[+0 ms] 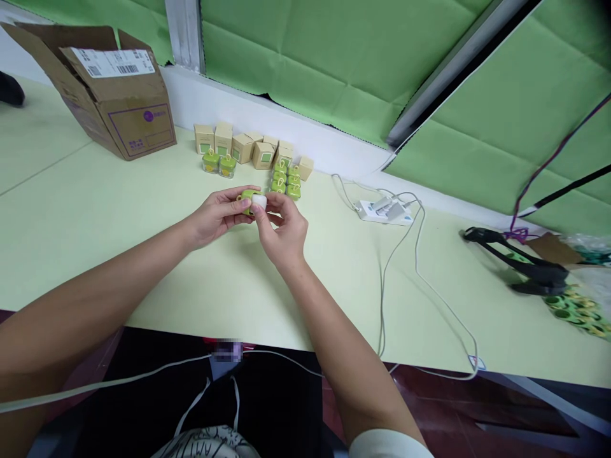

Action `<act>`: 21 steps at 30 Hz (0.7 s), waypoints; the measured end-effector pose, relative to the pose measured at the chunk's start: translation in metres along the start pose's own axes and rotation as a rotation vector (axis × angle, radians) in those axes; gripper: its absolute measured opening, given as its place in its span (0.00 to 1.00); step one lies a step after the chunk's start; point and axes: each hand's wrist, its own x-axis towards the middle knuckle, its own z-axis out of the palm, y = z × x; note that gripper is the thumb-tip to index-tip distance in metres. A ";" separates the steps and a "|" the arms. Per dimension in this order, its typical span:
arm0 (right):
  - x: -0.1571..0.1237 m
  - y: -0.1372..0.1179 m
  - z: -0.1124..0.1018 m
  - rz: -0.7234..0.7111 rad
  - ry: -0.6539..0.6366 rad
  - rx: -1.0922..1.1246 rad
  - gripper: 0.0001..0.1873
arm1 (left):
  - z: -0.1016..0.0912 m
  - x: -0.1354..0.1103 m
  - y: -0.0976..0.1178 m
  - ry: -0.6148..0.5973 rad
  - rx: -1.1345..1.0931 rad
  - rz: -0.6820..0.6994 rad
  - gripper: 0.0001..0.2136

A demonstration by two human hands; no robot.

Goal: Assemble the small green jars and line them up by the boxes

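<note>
Both hands meet above the pale green table (pixel 95 210). My left hand (pixel 217 215) grips a small green jar (pixel 247 194) from the left, fingers curled round it. My right hand (pixel 282 230) pinches a small white round piece (pixel 258 201) against the jar's right side. Behind the hands stand several more green jars (pixel 286 181), two others (pixel 218 163) further left, and a row of small tan cartons (pixel 244 146).
An open cardboard box (pixel 112 95) lies at the back left. A white power strip (pixel 384 211) with plugs and grey cables (pixel 405 254) sits to the right. A black tool (pixel 520 261) and a strip of green stickers (pixel 577 312) lie at the far right.
</note>
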 end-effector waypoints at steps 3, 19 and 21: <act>0.000 0.000 0.001 0.021 0.004 0.026 0.22 | 0.000 0.000 -0.001 -0.006 0.000 0.004 0.22; 0.000 0.005 0.003 0.122 -0.022 0.080 0.21 | 0.000 0.003 0.013 0.078 0.193 0.109 0.28; 0.001 0.009 0.001 0.155 -0.023 0.054 0.19 | -0.011 0.009 0.016 0.152 0.217 0.153 0.29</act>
